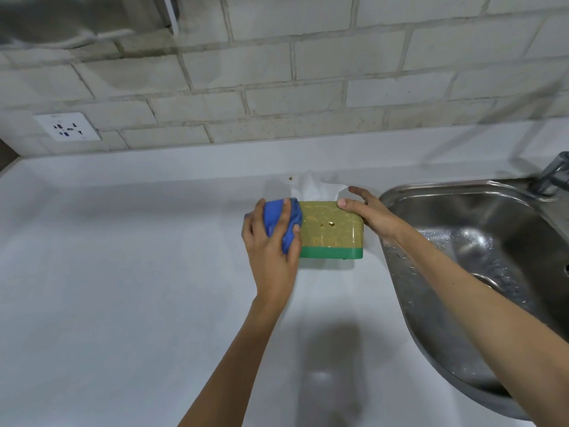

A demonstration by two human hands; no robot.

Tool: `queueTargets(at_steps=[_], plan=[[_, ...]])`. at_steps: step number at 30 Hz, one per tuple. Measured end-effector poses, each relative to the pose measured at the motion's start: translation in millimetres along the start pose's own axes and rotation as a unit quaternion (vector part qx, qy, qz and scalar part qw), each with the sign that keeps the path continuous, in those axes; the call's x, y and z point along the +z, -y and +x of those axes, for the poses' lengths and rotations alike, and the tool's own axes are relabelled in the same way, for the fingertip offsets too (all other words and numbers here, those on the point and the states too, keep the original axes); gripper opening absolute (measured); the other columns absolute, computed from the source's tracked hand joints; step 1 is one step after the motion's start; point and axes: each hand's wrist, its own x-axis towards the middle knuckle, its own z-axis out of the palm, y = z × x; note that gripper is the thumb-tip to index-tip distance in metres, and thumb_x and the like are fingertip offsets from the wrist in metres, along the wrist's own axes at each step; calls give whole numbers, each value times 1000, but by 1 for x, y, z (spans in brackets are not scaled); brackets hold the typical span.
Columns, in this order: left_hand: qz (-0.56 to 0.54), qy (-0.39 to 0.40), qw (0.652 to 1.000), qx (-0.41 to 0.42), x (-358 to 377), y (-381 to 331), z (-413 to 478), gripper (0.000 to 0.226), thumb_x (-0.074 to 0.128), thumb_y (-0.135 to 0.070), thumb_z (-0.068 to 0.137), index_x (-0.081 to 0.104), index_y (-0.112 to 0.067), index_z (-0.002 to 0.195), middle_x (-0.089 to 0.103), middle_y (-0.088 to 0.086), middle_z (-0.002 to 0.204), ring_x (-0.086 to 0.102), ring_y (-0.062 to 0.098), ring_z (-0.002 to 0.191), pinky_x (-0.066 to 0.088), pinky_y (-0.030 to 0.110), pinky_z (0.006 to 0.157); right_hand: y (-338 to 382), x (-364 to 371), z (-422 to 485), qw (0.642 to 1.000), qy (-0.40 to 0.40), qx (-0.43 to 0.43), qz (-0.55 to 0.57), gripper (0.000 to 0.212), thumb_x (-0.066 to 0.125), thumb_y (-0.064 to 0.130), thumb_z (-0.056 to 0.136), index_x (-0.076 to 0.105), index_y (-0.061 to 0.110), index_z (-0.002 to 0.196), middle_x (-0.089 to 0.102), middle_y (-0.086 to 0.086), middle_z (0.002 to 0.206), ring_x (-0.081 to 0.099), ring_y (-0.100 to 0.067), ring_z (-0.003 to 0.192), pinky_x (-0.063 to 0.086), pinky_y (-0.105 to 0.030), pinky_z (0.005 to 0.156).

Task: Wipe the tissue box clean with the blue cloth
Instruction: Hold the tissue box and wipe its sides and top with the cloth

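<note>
Tissue box [331, 231] on tabletop [123, 272], left hand [271, 241] gripping blue cloth [281, 221] against its left end, right hand [368, 214] grasping its right top edge

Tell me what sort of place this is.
Probably a kitchen: a steel sink with a tap set into a white counter, and a tiled wall with a socket behind.

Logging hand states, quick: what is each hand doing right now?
Left hand: grips the blue cloth, pressed against the left end of the tissue box.
Right hand: holds the tissue box at its right top corner.
</note>
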Motion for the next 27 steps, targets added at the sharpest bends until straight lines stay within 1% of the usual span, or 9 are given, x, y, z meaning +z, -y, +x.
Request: queueTargets(at_steps=[3,5,9,13,16,18,20,24,27], plan=[[14,29,997,69,-11,20,-32,42,49,-29,90,51,-28,132,38,7,142,33,27,126,34,32,103,1,-1,2,1000,4,1,-2,91,69,46,68,27,20,144,56,-5,112,56,-21,108,38,-35,106],[-2,16,999,36,-15,30,-33,41,49,-28,90,57,-21,130,44,13,141,39,31,121,40,37,100,2,-1,3,1000,8,3,-9,89,69,45,71,26,20,144,57,-9,115,57,-22,109,38,-35,106],[5,-17,999,-40,-2,7,-8,41,47,-29,91,62,-16,127,47,14,140,41,34,120,36,29,98,5,2,2,1000,1,4,-15,101,69,53,60,26,19,144,57,-1,106,57,-20,106,39,-35,106],[61,-5,994,88,0,15,-27,41,50,-28,89,54,-23,130,41,6,138,37,28,120,39,35,100,6,1,2,1000,1,7,-21,119,70,62,44,24,18,145,57,0,105,57,-20,106,39,-36,106],[16,-40,999,-11,-4,29,-33,41,50,-27,90,58,-19,129,48,16,138,41,33,120,48,46,97,6,1,4,1000,7,12,-21,124,75,67,42,25,19,144,56,-3,110,57,-21,108,38,-38,108],[13,-64,996,-65,3,15,-31,41,50,-25,90,61,-14,127,51,20,135,43,35,118,47,45,95,6,2,4,1000,6,13,-13,118,75,64,47,26,18,144,56,-2,113,57,-20,108,39,-38,107],[50,-59,997,-20,16,-2,-36,40,50,-24,89,63,-13,126,54,20,132,43,34,116,46,42,95,5,2,5,1000,0,13,-11,114,74,60,50,26,18,144,57,-1,114,58,-20,108,40,-38,107],[111,-35,979,168,17,9,-54,36,46,-28,93,55,-17,125,48,10,129,45,32,113,43,37,98,7,2,2,1000,1,10,-24,119,71,64,45,25,17,145,59,10,97,60,-12,98,40,-36,105],[68,-79,993,62,4,26,-46,35,48,-26,94,64,-10,121,55,17,127,44,30,113,44,38,95,8,2,2,999,4,12,-30,120,69,65,44,25,18,145,59,11,95,59,-13,99,38,-37,108]])
